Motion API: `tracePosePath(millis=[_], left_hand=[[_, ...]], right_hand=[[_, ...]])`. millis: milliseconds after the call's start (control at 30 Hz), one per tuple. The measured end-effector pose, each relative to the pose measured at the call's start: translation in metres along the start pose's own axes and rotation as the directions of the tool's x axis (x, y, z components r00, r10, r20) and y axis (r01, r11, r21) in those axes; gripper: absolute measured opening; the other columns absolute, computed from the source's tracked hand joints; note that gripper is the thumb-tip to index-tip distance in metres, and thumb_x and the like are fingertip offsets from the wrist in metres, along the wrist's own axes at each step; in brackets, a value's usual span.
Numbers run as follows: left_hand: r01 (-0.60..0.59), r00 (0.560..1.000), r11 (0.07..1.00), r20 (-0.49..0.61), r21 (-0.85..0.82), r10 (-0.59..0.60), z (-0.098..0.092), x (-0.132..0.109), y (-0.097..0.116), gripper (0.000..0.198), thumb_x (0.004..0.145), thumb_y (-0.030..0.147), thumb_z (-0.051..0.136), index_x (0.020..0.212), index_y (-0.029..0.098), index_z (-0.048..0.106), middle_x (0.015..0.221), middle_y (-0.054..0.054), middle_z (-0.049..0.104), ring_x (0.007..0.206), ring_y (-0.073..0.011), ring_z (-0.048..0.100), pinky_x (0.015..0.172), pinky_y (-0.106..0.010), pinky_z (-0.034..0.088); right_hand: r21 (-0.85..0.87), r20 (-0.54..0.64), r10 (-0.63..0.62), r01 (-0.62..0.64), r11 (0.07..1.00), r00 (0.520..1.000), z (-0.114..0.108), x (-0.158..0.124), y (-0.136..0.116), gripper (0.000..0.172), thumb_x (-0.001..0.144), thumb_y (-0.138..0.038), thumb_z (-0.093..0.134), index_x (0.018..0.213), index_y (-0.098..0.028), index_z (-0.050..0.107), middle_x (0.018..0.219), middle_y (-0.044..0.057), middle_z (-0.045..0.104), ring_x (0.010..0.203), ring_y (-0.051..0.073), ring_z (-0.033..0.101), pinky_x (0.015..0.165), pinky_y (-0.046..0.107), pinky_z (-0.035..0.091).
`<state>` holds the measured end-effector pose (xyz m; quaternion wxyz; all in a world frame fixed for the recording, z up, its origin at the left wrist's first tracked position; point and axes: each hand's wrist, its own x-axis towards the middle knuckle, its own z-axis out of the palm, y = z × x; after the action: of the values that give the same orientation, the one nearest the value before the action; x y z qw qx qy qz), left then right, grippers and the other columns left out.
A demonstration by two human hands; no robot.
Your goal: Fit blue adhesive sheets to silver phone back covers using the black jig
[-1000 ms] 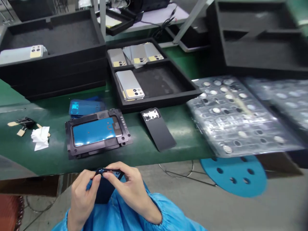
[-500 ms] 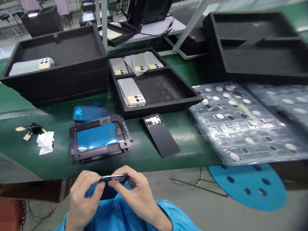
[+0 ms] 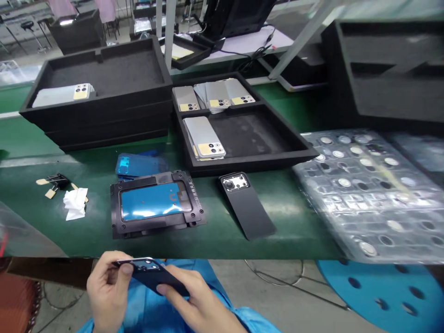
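A dark phone back cover (image 3: 156, 280) is held between both hands in front of the bench edge, its camera cutouts at the upper left. My left hand (image 3: 110, 289) pinches the camera end with thumb and fingers. Around the other end, my right hand (image 3: 194, 296) has its thumb on the near face. Beyond them on the bench lies a black fixture (image 3: 157, 224) with a blue-filmed panel (image 3: 151, 202) in it. Another dark cover (image 3: 248, 206), with a camera plate, rests to its right.
Silver covers (image 3: 203, 134) lie in a black tray (image 3: 249, 164); stacked black trays (image 3: 114, 111) stand at left. Blue-filmed pieces (image 3: 135, 165) sit behind the fixture. Crumpled tissue (image 3: 75, 203) is left, clear plastic trays (image 3: 371, 185) right. A blue stool (image 3: 381, 289) stands below.
The held cover has tilted and turned so more of its dark face shows. My left hand has shifted left, and my right hand has moved down along the cover. The view has shifted.
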<state>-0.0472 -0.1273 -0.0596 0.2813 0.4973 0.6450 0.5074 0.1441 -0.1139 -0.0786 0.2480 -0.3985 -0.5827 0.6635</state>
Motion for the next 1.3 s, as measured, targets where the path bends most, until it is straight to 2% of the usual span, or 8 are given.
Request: tracePosePath(millis=[200, 333, 467, 600, 700, 867, 933, 1300], left_hand=[[0.239, 0.957, 0.97, 0.157, 0.04, -0.243, -0.003, 0.014, 0.006, 0.02, 0.074, 0.038, 0.083, 0.079, 0.019, 0.079, 0.068, -0.004, 0.075, 0.056, -0.0143, 0.069, 0.054, -0.015, 0.055], [0.39, 0.919, 0.919, 0.097, -0.062, -0.383, 0.004, 0.02, 0.006, 0.038, 0.07, 0.045, 0.086, 0.093, 0.015, 0.079, 0.068, -0.005, 0.075, 0.056, -0.0126, 0.065, 0.054, -0.016, 0.053], [0.523, 0.849, 0.822, 0.218, -0.226, -0.48, 0.007, 0.021, 0.002, 0.076, 0.078, 0.051, 0.08, 0.144, 0.021, 0.056, 0.063, 0.001, 0.07, 0.047, -0.0073, 0.054, 0.046, -0.013, 0.046], [0.569, 0.82, 0.728, 0.329, -0.382, -0.468, 0.004, 0.016, -0.002, 0.072, 0.09, 0.062, 0.062, 0.146, 0.017, 0.054, 0.063, -0.001, 0.067, 0.053, -0.0105, 0.057, 0.05, -0.017, 0.048], [0.605, 0.792, 0.687, 0.396, -0.404, -0.464, 0.002, 0.013, -0.005, 0.063, 0.092, 0.052, 0.065, 0.146, 0.02, 0.054, 0.074, -0.002, 0.072, 0.057, -0.0098, 0.06, 0.058, -0.018, 0.053], [0.586, 0.79, 0.722, 0.457, -0.368, -0.408, 0.001, 0.014, -0.005, 0.065, 0.093, 0.038, 0.069, 0.152, 0.023, 0.045, 0.1, -0.006, 0.077, 0.078, -0.013, 0.069, 0.075, -0.019, 0.056], [0.579, 0.795, 0.731, 0.45, -0.361, -0.407, 0.002, 0.016, -0.002, 0.069, 0.091, 0.038, 0.071, 0.152, 0.021, 0.044, 0.109, -0.009, 0.077, 0.075, -0.0124, 0.069, 0.067, -0.017, 0.055], [0.554, 0.822, 0.807, 0.289, -0.206, -0.49, 0.007, 0.015, 0.005, 0.073, 0.084, 0.041, 0.075, 0.145, 0.008, 0.052, 0.07, -0.002, 0.073, 0.06, -0.01, 0.06, 0.061, -0.016, 0.055]], right_hand=[[-0.044, 0.089, 0.198, -0.194, 0.98, 0.976, -0.004, -0.009, 0.007, 0.041, 0.099, -0.053, 0.05, 0.122, -0.026, 0.069, 0.114, 0.008, 0.074, 0.11, 0.031, 0.065, 0.098, 0.042, 0.05], [0.262, 0.138, 0.184, -0.215, 0.941, 0.973, 0.002, -0.007, 0.015, 0.064, 0.093, -0.066, 0.056, 0.142, -0.024, 0.056, 0.127, 0.013, 0.068, 0.126, 0.033, 0.058, 0.104, 0.045, 0.049], [0.704, 0.308, 0.14, -0.324, 0.632, 0.941, 0.015, -0.002, 0.021, 0.062, 0.086, -0.059, 0.073, 0.134, -0.023, 0.057, 0.122, 0.012, 0.069, 0.105, 0.028, 0.073, 0.088, 0.043, 0.059], [0.846, 0.356, 0.148, -0.385, 0.369, 0.923, 0.021, -0.003, 0.021, 0.046, 0.085, -0.041, 0.081, 0.122, -0.022, 0.062, 0.122, 0.009, 0.071, 0.1, 0.026, 0.075, 0.081, 0.042, 0.062], [0.882, 0.358, 0.112, -0.375, 0.286, 0.927, 0.022, -0.003, 0.022, 0.042, 0.086, -0.037, 0.08, 0.12, -0.019, 0.063, 0.124, 0.011, 0.071, 0.1, 0.028, 0.076, 0.078, 0.042, 0.063], [0.879, 0.348, 0.146, -0.377, 0.293, 0.926, 0.02, -0.005, 0.022, 0.047, 0.086, -0.04, 0.08, 0.122, -0.016, 0.062, 0.128, 0.017, 0.068, 0.106, 0.033, 0.073, 0.08, 0.049, 0.062], [0.857, 0.358, 0.183, -0.4, 0.326, 0.916, 0.018, -0.006, 0.019, 0.051, 0.085, -0.042, 0.08, 0.124, -0.016, 0.061, 0.132, 0.018, 0.065, 0.109, 0.035, 0.071, 0.084, 0.054, 0.06], [0.844, 0.316, 0.245, -0.389, 0.368, 0.917, 0.021, -0.009, 0.008, 0.054, 0.082, -0.047, 0.083, 0.124, -0.019, 0.065, 0.136, 0.015, 0.063, 0.118, 0.036, 0.067, 0.092, 0.056, 0.057]])
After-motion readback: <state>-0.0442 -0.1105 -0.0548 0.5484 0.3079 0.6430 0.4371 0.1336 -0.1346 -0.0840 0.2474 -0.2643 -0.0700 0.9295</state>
